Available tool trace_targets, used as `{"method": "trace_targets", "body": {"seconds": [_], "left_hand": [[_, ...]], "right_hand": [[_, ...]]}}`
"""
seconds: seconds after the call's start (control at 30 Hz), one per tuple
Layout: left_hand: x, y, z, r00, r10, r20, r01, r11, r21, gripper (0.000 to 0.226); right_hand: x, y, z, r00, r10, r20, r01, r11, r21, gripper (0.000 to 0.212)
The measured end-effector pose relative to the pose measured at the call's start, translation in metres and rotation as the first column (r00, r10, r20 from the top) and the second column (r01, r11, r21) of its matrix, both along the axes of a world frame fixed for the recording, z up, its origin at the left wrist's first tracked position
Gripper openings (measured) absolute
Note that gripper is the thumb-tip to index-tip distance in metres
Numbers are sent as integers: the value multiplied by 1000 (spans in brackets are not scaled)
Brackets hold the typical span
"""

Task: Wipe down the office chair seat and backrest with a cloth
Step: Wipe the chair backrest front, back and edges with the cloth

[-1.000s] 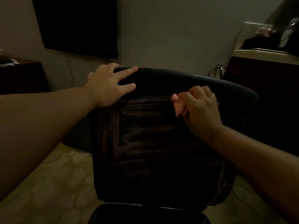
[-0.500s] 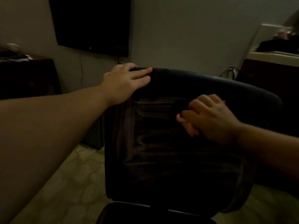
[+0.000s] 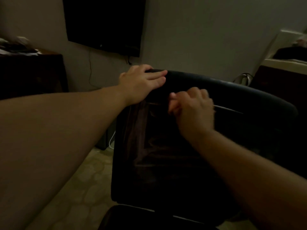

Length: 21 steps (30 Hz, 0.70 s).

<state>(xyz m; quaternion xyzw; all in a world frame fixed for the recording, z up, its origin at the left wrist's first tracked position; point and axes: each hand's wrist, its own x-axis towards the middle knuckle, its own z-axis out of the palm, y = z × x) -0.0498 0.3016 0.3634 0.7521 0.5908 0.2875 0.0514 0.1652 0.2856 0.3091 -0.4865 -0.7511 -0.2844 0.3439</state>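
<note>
1. Two hands on the chair. My left hand lies over the top left edge of the backrest, fingers nearly straight along the rim, bracing it rather than gripping.
2. My right hand has its fingers curled round the cloth, which shows only as a pale pinkish wad at the fingertips. It is pressed to the upper backrest, just below the top rim and just beside the left hand.
3. Position of chair: directly in front of me, padded face toward me. The front of the seat shows only as a dark edge at the bottom of the view.
4. Orientation: the backrest stands near upright, long axis running top to bottom, top rim sloping down to the right in this view. Faint wipe streaks run mostly across it.
5. Judged progress: upper backrest in hand; lower backrest and seat appear not yet done.
6. Risks:
 - The chair may swivel or roll away under the push of the wipe, since my brace is an open palm on one corner only.
 - The cloth is bunched small, so each pass likely covers little and strips may be missed.
 - Dim light hides which parts are wiped; the right side is too dark to judge.
 - My wiping hand is blurred, and a quick stroke could run into the left hand.
</note>
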Motion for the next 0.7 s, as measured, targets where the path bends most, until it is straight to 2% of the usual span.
{"method": "trace_targets", "body": {"seconds": [0.03, 0.07, 0.1, 0.13, 0.17, 0.2, 0.23, 0.3, 0.33, 0.4, 0.47, 0.5, 0.53, 0.63, 0.7], "left_hand": [[-3, 1, 0, 1000, -17, -4, 17, 1000, 11, 59], [-7, 1, -1, 999, -48, -2, 48, 999, 19, 61], [-11, 0, -1, 996, -83, 14, 83, 996, 18, 63], [-14, -4, 0, 994, -104, 42, 104, 995, 8, 61], [-15, -5, 3, 991, -112, 76, 113, 994, -6, 56], [-14, -7, 5, 989, -111, 99, 114, 993, -27, 49], [-12, -7, 5, 989, -102, 107, 106, 994, -39, 44], [-10, -4, 2, 995, -91, 39, 91, 996, -5, 41], [-11, -2, 1, 995, -93, 20, 93, 996, 9, 41], [-16, 2, 0, 993, -118, 32, 118, 993, 6, 42], [-17, 1, 0, 983, -172, 72, 171, 985, 13, 57], [-17, -1, 1, 977, -196, 89, 194, 981, 26, 65], [-16, -2, 1, 971, -210, 113, 208, 978, 32, 69], [-18, 3, -2, 959, -211, 190, 209, 977, 36, 76], [-24, 10, -7, 907, -276, 319, 268, 961, 68, 69]], "right_hand": [[-18, -3, -8, 994, 78, 73, -79, 997, 10, 21], [-24, -4, -15, 964, 161, 211, -166, 986, 7, 20], [-17, -5, -16, 911, 227, 345, -232, 972, -28, 19], [-2, -3, -10, 875, 245, 418, -261, 965, -20, 20], [12, 1, -1, 880, 224, 420, -257, 966, 23, 19], [23, 7, 6, 922, 169, 349, -211, 974, 86, 17], [27, 14, 11, 970, 97, 224, -127, 984, 126, 17], [16, 23, 14, 999, -26, 36, 22, 994, 110, 21], [9, 23, 9, 999, -29, 38, 25, 994, 106, 20], [14, 20, 3, 979, 93, 181, -110, 990, 87, 22], [45, 20, 15, 893, 229, 388, -248, 969, 0, 31], [60, 24, 24, 859, 228, 458, -251, 968, -11, 31], [68, 27, 33, 864, 200, 462, -228, 974, 5, 26], [35, 29, 35, 969, 142, 202, -157, 986, 61, 18], [-7, 19, 12, 977, 168, 131, -181, 979, 94, 20]]}}
